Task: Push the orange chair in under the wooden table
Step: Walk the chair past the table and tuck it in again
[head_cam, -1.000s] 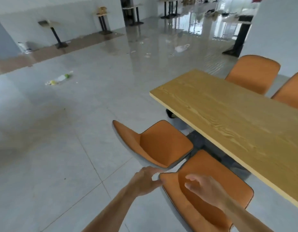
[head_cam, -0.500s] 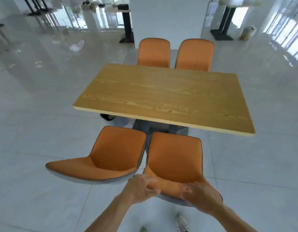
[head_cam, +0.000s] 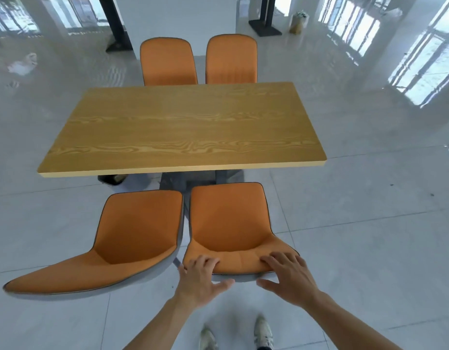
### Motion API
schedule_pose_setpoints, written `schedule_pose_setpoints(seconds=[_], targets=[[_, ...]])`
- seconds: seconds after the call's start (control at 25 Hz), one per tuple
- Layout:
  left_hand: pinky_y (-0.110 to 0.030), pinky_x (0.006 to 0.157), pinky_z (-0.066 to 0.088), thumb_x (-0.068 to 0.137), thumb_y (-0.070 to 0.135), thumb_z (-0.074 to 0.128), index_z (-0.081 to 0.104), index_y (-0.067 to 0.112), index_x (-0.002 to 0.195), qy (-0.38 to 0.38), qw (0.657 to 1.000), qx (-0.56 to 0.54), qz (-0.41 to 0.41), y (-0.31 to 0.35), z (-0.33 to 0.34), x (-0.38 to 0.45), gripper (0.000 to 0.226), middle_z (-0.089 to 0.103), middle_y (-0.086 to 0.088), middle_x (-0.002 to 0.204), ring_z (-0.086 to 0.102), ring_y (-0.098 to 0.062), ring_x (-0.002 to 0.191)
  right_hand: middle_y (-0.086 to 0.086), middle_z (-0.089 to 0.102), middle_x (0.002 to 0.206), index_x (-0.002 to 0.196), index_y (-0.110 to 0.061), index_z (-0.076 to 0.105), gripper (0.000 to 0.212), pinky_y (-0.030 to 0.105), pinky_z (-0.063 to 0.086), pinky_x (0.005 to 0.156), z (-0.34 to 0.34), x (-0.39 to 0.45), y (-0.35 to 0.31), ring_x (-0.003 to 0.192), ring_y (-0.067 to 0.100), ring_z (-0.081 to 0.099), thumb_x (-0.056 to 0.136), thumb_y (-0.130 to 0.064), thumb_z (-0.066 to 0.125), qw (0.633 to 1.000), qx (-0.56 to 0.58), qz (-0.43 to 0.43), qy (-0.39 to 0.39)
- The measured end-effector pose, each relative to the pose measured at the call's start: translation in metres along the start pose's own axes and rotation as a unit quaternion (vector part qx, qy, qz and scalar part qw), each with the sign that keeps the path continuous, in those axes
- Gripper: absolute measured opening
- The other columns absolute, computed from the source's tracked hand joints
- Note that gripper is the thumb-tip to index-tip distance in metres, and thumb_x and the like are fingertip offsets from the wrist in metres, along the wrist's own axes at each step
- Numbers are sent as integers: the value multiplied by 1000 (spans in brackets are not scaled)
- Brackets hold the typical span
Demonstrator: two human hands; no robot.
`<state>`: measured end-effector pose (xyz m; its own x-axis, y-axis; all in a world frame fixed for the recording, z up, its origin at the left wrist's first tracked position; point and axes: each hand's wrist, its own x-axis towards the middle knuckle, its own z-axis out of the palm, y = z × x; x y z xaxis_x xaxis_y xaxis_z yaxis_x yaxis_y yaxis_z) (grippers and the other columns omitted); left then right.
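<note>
With the left hand (head_cam: pixel 200 281) and right hand (head_cam: pixel 289 279) gripping the orange chair (head_cam: pixel 231 223) by its backrest top, fingers curled over it, pushing evenly is keeping it square while sliding under the tabletop (head_cam: pixel 183 127).

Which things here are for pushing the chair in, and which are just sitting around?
For the job:
held orange chair
wooden table
left hand
right hand

Just around:
neighbouring chair
two far chairs
bag by the wall
litter on the floor
</note>
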<state>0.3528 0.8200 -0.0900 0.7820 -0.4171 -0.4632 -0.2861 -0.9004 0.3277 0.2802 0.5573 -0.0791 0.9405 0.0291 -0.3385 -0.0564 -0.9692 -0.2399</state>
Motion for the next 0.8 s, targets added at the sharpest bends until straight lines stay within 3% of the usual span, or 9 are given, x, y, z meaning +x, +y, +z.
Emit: schedule_pose_setpoints(seconds=[0.08, 0.28, 0.44, 0.8], targets=[[-54, 110, 22, 71, 93, 25, 40, 41, 138, 13, 1000, 18, -16, 10, 6, 4, 86, 40, 14, 140, 34, -17, 132, -16, 45, 139, 137, -42, 40, 77, 38, 25, 110, 4, 5, 1, 128, 17, 39, 75, -86, 29, 1000, -3, -6, -2], [-44, 100, 35, 65, 100, 12, 52, 39, 129, 76, 995, 69, 9, 14, 16, 15, 97, 52, 14, 132, 48, -15, 120, -16, 51, 132, 131, -45, 46, 83, 40, 26, 105, 12, 20, 7, 121, 17, 43, 67, -95, 30, 1000, -6, -13, 3], [-43, 91, 40, 65, 100, 23, 63, 37, 117, 126, 990, 59, 16, 12, 23, 20, 91, 62, 14, 120, 57, -14, 107, -14, 61, 119, 120, -42, 57, 81, 43, 36, 98, 24, 21, 11, 109, 18, 54, 68, -97, 29, 997, 4, -25, 67], [-42, 90, 46, 66, 99, 33, 68, 31, 112, 148, 987, 43, 36, 9, 22, 24, 90, 67, 7, 115, 62, -17, 101, -11, 64, 116, 116, -36, 62, 77, 46, 41, 91, 25, 25, 13, 103, 22, 57, 73, -93, 34, 995, 9, -49, 87]])
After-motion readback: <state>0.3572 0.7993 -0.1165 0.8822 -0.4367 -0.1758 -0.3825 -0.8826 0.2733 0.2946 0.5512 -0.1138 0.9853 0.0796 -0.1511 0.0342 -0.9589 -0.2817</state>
